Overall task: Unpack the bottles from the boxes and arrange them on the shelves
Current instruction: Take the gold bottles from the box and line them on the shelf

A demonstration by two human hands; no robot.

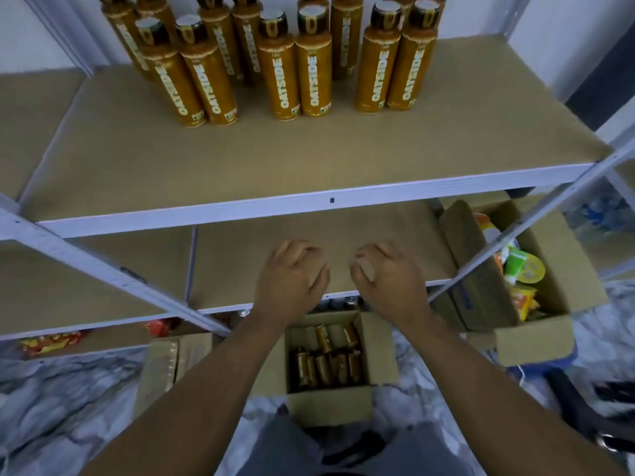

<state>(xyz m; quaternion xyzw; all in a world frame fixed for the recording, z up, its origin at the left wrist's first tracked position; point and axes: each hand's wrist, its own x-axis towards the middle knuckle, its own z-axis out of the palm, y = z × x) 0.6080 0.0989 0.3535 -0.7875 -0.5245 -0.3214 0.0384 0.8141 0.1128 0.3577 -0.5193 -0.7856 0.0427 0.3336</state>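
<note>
Several golden-brown OATSIDE bottles (292, 63) stand upright in rows at the back of the upper shelf (309, 201). On the floor below me an open cardboard box (330, 403) holds several more of the same bottles (326, 359). My left hand (290, 280) and my right hand (388, 278) hover side by side over the front edge of the lower shelf (378, 228), above the box. Both hands hold nothing and their fingers hang loosely curled.
A second open box (536, 341) with colourful snack packets stands at the right, partly under the lower shelf. A flattened carton (161, 365) lies left of the bottle box. Red packets (51, 341) sit on the bottom left. White diagonal braces (103, 266) cross the rack front.
</note>
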